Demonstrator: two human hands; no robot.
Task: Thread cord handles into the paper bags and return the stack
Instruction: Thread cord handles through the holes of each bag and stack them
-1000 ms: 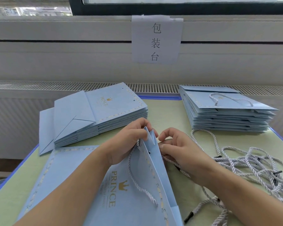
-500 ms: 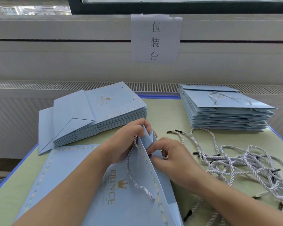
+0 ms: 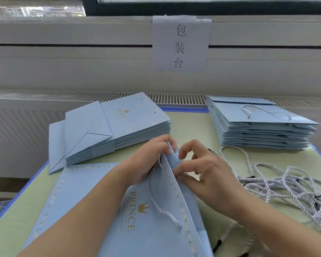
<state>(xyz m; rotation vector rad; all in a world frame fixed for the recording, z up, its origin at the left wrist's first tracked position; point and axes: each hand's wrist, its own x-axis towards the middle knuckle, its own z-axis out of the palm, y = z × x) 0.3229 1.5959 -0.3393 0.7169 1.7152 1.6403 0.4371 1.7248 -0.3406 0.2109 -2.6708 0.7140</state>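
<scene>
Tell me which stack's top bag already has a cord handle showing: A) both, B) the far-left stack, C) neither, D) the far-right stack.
D: a cord handle loops across the top bag of the far-right stack, while the far-left stack shows only bare punched holes on its top bag.

Two hands are at work, the left hand and the right hand. One light-blue paper bag lies under them with one cord handle threaded. Two stacks of flat bags rest on the worktop: the left stack and the right stack. One pile of loose cords; their number cannot be told. One paper sign.
</scene>
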